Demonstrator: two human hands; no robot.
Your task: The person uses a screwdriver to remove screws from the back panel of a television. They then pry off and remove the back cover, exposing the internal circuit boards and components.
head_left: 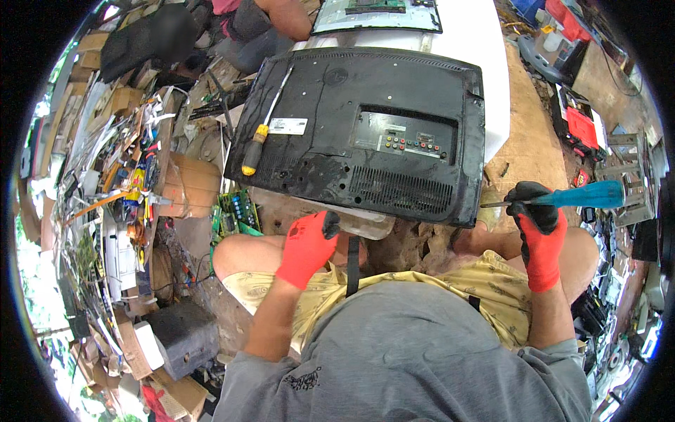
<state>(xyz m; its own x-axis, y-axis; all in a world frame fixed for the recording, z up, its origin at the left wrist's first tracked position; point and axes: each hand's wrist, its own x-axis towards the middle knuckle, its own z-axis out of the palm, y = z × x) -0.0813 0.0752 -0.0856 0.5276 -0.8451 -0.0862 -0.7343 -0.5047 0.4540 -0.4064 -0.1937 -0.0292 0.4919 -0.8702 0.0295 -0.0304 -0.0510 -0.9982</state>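
A black flat-screen television (316, 105) lies face down in front of me, its vented back and coloured sockets showing. On its left part rests a screwdriver (257, 146) with a yellow and black handle. My right hand (540, 235), in a red glove with black fingers, grips a second screwdriver (587, 195) with a blue handle. Its shaft points left toward the television's lower right corner. My left hand (309, 243), gloved alike, is closed just below the television's near edge; whatever its fingers may hold is hidden.
Beyond the television, a white surface (485, 42) bears another opened screen panel (376, 17). A green circuit board (239, 213) lies left of my knee. Scrap and cardboard pile up at left; a red and black case (580, 126) sits at right. Part of another person (285, 14) shows at top.
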